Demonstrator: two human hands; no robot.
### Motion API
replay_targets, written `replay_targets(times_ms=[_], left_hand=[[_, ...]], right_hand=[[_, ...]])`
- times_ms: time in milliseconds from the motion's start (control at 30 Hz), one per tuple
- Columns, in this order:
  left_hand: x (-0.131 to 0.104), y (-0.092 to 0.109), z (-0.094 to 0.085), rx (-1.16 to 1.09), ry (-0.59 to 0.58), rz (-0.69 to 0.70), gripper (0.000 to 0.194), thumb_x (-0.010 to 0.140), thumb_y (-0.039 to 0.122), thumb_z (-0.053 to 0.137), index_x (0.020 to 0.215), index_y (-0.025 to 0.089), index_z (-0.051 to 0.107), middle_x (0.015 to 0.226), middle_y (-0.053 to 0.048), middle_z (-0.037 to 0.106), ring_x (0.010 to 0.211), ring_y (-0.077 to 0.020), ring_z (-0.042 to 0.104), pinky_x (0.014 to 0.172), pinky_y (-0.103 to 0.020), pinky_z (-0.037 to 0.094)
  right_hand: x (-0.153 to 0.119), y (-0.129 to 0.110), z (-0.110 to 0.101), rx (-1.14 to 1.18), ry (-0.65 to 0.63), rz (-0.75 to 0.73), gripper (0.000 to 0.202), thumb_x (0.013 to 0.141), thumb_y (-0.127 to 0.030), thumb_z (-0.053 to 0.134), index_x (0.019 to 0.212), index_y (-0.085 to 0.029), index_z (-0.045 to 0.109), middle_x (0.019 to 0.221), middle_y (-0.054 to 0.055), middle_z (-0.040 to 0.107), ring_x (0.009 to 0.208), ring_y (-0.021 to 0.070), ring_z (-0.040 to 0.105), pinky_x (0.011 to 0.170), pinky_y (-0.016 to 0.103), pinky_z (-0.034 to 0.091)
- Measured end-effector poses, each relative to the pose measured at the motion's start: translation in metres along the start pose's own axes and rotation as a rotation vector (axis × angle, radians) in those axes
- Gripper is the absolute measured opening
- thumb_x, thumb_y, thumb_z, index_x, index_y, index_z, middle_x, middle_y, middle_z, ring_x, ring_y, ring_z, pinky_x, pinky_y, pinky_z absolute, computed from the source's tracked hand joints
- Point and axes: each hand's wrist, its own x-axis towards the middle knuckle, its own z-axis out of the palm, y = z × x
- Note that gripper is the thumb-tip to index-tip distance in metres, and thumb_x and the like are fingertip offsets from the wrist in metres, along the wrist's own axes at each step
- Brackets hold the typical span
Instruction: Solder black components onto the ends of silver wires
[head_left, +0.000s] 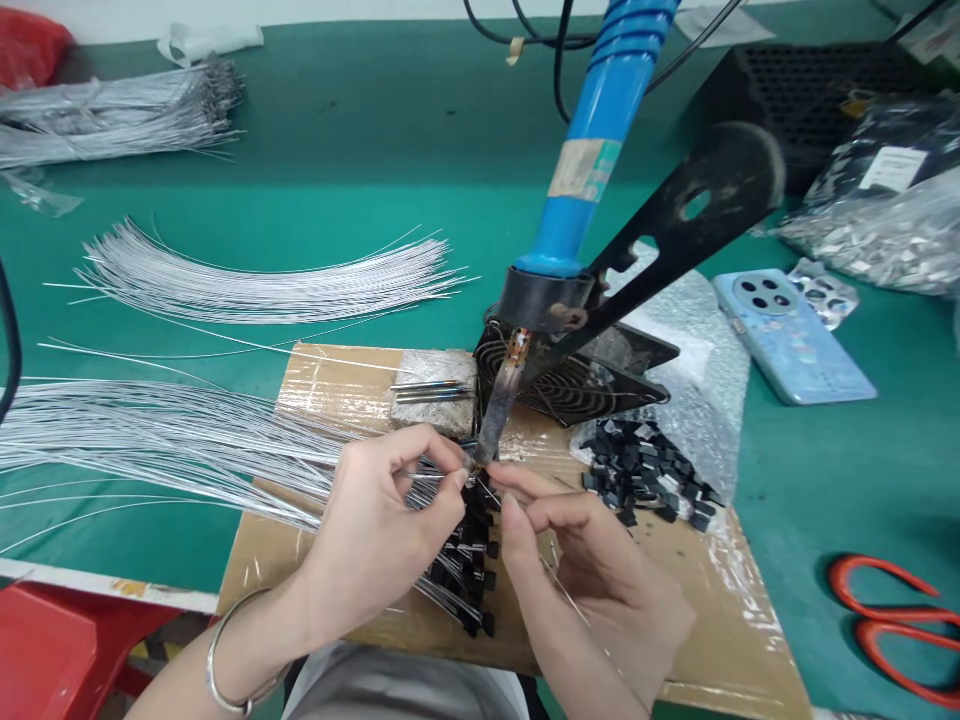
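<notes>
My left hand (390, 525) pinches thumb and forefinger together just left of the soldering iron's tip. A thin grey wire seems to run into that pinch, though its end is hidden by the fingers. The blue-handled soldering iron (574, 190) is clamped tip-down in a black metal bracket (690, 215). Close by on the right, my right hand (592, 570) is closed on a thin strand of solder wire (564, 590), which trails across the palm. Beneath both hands lie wires with small black connectors (472, 565) on their ends.
Loose grey wires (172, 430) spread leftward, with another bundle (270, 285) behind. A black fan (592, 380) stands behind the iron. Black connector pieces (645, 470) lie right on the cardboard (720, 620). Farther right are a blue phone (795, 335) and red-handled scissors (900, 625).
</notes>
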Motion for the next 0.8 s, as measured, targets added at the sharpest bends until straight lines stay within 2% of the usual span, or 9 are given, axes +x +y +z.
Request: replay_targets(times_ms=[100, 267, 467, 600, 800], left_hand=[[-0.0010, -0.0001, 0.0000, -0.010, 0.003, 0.015, 0.011, 0.082, 0.023, 0.062, 0.074, 0.017, 0.067, 0.085, -0.007, 0.076, 0.076, -0.0192, 0.065, 0.061, -0.029, 0.042], [-0.0025, -0.0002, 0.0001, 0.016, 0.009, 0.044, 0.011, 0.083, 0.021, 0.062, 0.074, 0.017, 0.067, 0.081, -0.005, 0.076, 0.059, -0.0120, 0.050, 0.053, -0.027, 0.034], [-0.0022, -0.0003, 0.0010, -0.001, 0.003, 0.024, 0.011, 0.083, 0.022, 0.062, 0.075, 0.017, 0.067, 0.086, -0.007, 0.078, 0.077, -0.0192, 0.067, 0.061, -0.029, 0.042], [-0.0021, -0.0005, 0.0010, -0.011, -0.007, 0.017, 0.011, 0.083, 0.022, 0.062, 0.075, 0.017, 0.067, 0.086, -0.007, 0.078, 0.080, -0.0208, 0.069, 0.064, -0.030, 0.045], [-0.0013, -0.0022, 0.0004, 0.007, -0.004, 0.032, 0.012, 0.084, 0.023, 0.062, 0.075, 0.017, 0.068, 0.087, -0.008, 0.078, 0.079, -0.0207, 0.069, 0.060, -0.028, 0.043]], right_hand=[[0.0003, -0.0019, 0.0008, -0.009, 0.008, -0.001, 0.018, 0.093, -0.016, 0.072, 0.079, -0.024, 0.063, 0.108, 0.004, 0.084, 0.099, 0.0183, 0.081, 0.083, 0.024, 0.061], [0.0003, -0.0021, 0.0013, -0.003, 0.015, -0.019, 0.018, 0.092, -0.015, 0.073, 0.080, -0.024, 0.064, 0.107, 0.004, 0.084, 0.099, 0.0191, 0.081, 0.084, 0.025, 0.062], [0.0002, -0.0003, 0.0012, 0.001, 0.000, -0.016, 0.018, 0.094, -0.017, 0.073, 0.080, -0.024, 0.064, 0.107, 0.005, 0.084, 0.098, 0.0199, 0.081, 0.084, 0.027, 0.062], [0.0000, -0.0006, 0.0023, 0.004, 0.014, 0.000, 0.017, 0.093, -0.020, 0.074, 0.079, -0.023, 0.064, 0.105, 0.006, 0.084, 0.096, 0.0196, 0.081, 0.082, 0.026, 0.063], [-0.0005, -0.0033, 0.0037, 0.018, 0.021, 0.003, 0.015, 0.093, -0.019, 0.074, 0.081, -0.024, 0.065, 0.106, 0.005, 0.084, 0.097, 0.0193, 0.081, 0.087, 0.027, 0.063]])
